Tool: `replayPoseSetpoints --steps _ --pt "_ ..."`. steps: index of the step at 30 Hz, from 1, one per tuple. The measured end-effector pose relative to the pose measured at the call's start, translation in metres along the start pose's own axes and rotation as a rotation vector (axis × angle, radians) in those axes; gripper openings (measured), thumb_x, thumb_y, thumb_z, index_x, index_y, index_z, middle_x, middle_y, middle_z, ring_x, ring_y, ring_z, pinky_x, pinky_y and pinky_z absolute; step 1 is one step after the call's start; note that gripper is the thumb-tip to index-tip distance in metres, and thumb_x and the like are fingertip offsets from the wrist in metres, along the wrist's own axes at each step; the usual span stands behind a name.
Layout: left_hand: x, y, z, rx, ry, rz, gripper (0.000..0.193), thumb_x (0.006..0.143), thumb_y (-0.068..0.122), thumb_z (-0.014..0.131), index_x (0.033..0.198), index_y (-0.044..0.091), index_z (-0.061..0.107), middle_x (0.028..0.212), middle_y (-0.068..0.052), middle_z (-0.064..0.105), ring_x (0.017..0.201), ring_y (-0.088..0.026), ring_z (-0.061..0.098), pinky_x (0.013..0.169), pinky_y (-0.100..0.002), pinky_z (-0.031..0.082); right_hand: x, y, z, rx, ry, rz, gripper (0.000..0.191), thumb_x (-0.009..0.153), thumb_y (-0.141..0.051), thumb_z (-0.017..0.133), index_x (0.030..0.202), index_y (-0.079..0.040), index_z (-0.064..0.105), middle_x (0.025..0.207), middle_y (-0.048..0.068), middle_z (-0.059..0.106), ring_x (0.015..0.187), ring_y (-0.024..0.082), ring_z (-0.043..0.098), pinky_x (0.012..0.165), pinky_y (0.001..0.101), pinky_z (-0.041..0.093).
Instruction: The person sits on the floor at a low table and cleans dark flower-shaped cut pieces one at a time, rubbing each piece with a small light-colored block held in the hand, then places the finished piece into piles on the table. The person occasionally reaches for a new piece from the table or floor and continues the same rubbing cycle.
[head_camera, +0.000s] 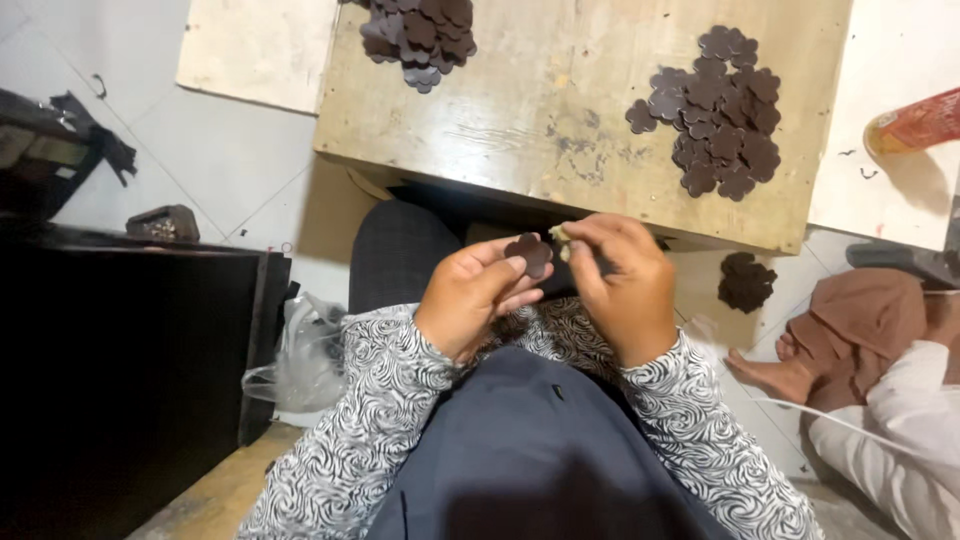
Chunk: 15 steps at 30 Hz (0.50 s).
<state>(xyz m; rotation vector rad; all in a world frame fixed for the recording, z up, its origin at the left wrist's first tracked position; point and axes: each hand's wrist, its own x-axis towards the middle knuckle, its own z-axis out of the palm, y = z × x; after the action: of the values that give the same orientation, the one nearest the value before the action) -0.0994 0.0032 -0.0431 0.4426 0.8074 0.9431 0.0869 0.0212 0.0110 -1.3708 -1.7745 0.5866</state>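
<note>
A low wooden table (560, 110) is seen filling the upper middle of the view, its worn top scuffed and stained. To the left, a dark cabinet (120, 370) is set against the pale tiled floor (220, 150). At the lower right, a seated person in a brown garment (860, 325) is caught at the edge, a bare foot (770, 375) stretched toward the table. A crumpled clear plastic bag (295, 360) is slumped by the cabinet.

On the table's right side, a big heap of dark flower-shaped cutouts (720, 110) is spread; a second heap (420, 35) is piled at the far edge, and a small stack (747, 282) is left on the floor just under the table's corner. An orange bottle (915, 120) is laid on its side at the far right.

Down in the lap, the left hand (475, 300) is closed around a single dark flower-shaped piece (530, 252), which is pinched between thumb and fingers just in front of the table's near edge. The right hand (625, 285) is curled tight beside it, and a small pale bit (560, 238) is gripped at its fingertips, touching the piece's edge.
</note>
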Motion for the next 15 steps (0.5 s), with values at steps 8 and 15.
replayPoseSetpoints --steps 8,15 --pt "-0.003 0.001 0.002 -0.779 -0.593 0.176 0.022 0.123 -0.007 0.046 0.131 -0.022 0.060 0.104 -0.015 0.068 0.088 -0.017 0.065 0.077 -0.030 0.055 -0.012 -0.022 0.013 -0.056 -0.066 -0.326 0.028 0.083 0.001 0.073 0.111 -0.003 0.071 0.115 0.013 0.069 0.109 0.033 0.067 0.096 0.0403 0.053" --pt "-0.005 0.010 0.001 -0.130 0.208 0.029 0.032 0.101 0.013 0.047 0.121 -0.006 0.063 0.098 -0.007 0.071 0.083 -0.012 0.067 0.079 -0.028 0.057 -0.014 -0.011 0.018 -0.146 -0.133 -0.263 0.024 0.083 -0.002 0.078 0.106 -0.006 0.073 0.110 0.010 0.072 0.103 0.029 0.069 0.092 0.0379 0.055"
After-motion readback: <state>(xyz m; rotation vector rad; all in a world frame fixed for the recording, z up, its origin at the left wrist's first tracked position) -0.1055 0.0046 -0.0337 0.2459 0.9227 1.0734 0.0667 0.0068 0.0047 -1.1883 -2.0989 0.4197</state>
